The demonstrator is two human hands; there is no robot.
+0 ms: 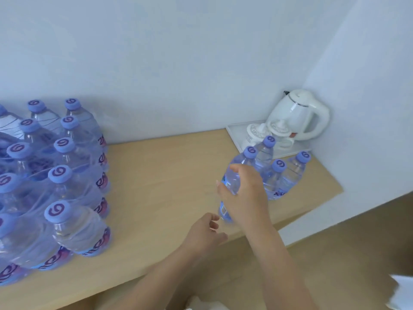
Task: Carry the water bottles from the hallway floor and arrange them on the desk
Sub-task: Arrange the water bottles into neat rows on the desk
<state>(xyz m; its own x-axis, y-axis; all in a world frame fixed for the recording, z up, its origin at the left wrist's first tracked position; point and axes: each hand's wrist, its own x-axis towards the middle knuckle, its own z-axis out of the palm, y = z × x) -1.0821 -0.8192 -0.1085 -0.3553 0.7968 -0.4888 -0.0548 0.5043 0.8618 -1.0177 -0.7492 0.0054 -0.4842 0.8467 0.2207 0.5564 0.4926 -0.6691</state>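
Note:
My right hand (247, 195) grips a clear water bottle (234, 175) with a blue cap, held upright at the front right of the wooden desk (165, 175). Just behind it stand three more loose bottles (281, 177), close together. My left hand (205, 231) hovers near the desk's front edge, just below the held bottle, with fingers loosely apart and nothing in it. A shrink-wrapped pack of several bottles (51, 186) fills the desk's left side.
A white kettle (299, 115) and white cups (257, 133) sit on a white tray (234, 130) in the back right corner. White walls close in the desk at the back and right. The wooden floor (335, 253) lies beyond the desk's front edge.

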